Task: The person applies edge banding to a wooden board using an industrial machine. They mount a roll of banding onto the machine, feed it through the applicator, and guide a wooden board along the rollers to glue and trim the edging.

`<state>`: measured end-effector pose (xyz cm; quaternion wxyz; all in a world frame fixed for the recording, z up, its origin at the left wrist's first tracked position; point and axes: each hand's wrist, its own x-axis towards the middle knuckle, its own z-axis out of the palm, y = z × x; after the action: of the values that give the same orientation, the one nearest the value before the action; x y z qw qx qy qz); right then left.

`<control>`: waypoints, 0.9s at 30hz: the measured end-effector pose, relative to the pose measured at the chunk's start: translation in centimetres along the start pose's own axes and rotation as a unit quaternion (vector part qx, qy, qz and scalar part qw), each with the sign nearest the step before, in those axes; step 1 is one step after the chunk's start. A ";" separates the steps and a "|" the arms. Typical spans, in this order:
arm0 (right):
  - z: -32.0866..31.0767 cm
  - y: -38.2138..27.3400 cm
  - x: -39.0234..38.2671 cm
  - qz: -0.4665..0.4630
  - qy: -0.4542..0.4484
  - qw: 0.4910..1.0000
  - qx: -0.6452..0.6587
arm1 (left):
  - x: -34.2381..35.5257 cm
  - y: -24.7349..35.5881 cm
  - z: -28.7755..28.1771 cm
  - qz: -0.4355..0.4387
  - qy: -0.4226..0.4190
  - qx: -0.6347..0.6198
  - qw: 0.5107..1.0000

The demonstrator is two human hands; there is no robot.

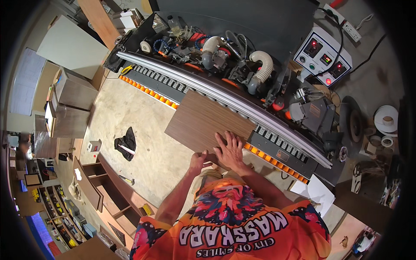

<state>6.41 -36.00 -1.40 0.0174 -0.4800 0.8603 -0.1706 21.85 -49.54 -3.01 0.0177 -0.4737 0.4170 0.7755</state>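
Observation:
A flat brown wood-grain board (208,119) lies across the roller bed of a long edge-banding machine (182,78), its near part overhanging the orange rollers. My right hand (230,149) rests flat on the board's top near its close right corner, fingers spread. At the near edge my left hand (199,162) is closed on the board, its fingers curled and partly hidden. The board's far edge reaches the silver rail (216,93) of the machine.
Orange rollers (147,92) line the machine's near side. A control box (323,56) with lit red lamps stands at the far right. On the floor at left lie a black cloth or bag (125,144), a hammer (126,179) and a brown cabinet frame (112,190). White tape rolls (385,119) sit at right.

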 end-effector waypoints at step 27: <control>2.5 -4.9 5.7 -0.001 0.016 1.000 -0.007 | 2.5 4.3 -6.5 0.001 0.006 0.001 1.000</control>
<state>7.87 -43.80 -1.51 0.0001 -0.4781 0.8612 -0.1723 23.33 -57.58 -3.44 0.0151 -0.4776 0.4186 0.7723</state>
